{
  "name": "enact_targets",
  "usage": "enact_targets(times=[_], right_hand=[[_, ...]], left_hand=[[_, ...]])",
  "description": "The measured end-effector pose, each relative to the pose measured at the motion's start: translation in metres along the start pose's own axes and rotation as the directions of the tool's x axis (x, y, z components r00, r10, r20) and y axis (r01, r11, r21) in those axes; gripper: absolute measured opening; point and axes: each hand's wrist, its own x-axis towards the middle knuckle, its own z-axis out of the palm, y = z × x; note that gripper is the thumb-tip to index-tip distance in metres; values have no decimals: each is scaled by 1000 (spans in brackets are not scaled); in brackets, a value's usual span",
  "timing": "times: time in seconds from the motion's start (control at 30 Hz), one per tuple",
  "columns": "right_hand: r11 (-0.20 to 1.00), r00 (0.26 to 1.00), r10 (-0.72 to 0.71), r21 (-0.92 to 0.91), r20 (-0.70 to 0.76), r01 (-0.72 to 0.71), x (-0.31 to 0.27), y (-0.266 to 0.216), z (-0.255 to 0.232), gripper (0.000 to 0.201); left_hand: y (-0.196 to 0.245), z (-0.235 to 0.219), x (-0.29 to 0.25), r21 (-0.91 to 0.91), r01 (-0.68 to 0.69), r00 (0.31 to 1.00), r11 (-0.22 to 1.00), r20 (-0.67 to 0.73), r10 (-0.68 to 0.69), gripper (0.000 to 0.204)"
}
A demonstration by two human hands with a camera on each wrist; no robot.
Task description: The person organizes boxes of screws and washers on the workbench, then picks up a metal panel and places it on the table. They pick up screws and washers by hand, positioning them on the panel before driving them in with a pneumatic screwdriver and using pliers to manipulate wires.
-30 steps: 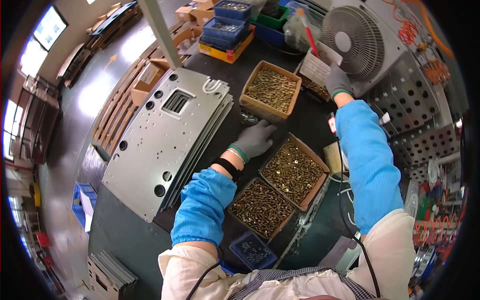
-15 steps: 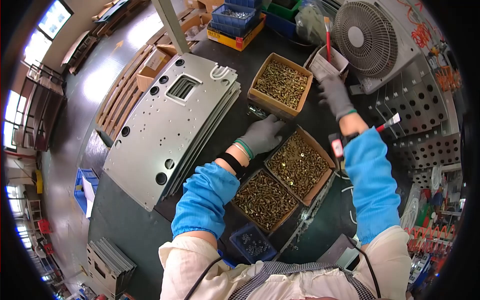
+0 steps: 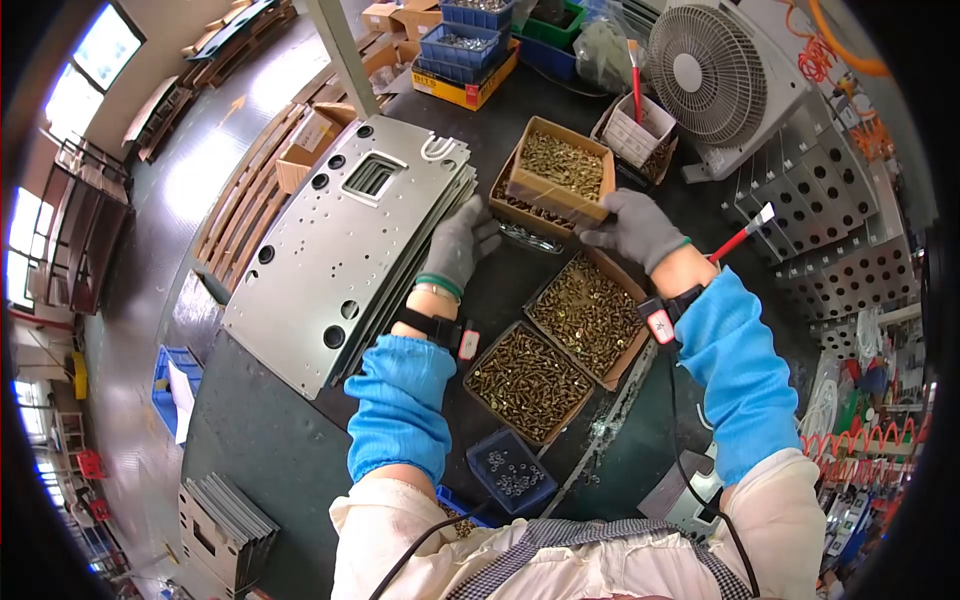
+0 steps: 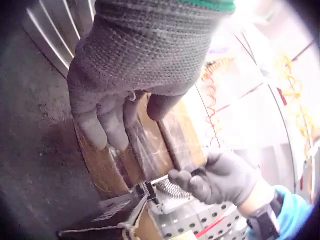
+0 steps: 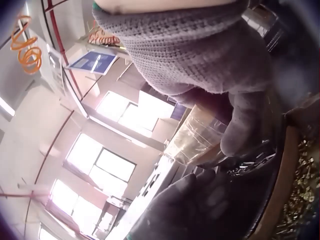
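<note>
In the head view, a carton of brass-coloured screws (image 3: 562, 163) sits tilted and shifted over a lower carton of darker screws (image 3: 540, 214). My right hand (image 3: 645, 232) holds the upper carton's near right corner, and the left wrist view shows its fingers (image 4: 200, 186) at that carton's end. My left hand (image 3: 458, 248) is by the lower carton's left end with relaxed fingers; whether they touch it I cannot tell. The right wrist view shows my right hand (image 5: 200, 65) by the taped carton side (image 5: 197, 137). Small metal parts (image 3: 530, 237) lie just below the cartons.
Two more screw cartons (image 3: 588, 312) (image 3: 528, 385) and a blue tray (image 3: 511, 474) stand nearer my body. Stacked metal panels (image 3: 320, 245) lie left. A white box with a brush (image 3: 638, 132), a fan (image 3: 708, 75) and a red-handled brush (image 3: 742, 234) are right.
My right hand has come from the white box to the upper carton. My left hand has moved left, away from the near cartons. The upper carton is shifted, exposing the screws beneath.
</note>
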Motion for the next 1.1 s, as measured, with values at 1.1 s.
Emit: enact_targets(times=[1.1], right_hand=[[995,993,68,-84,99,-60,-184,110,-84,79]], left_hand=[[60,47,234,738,-622,722,262,412,556,22]])
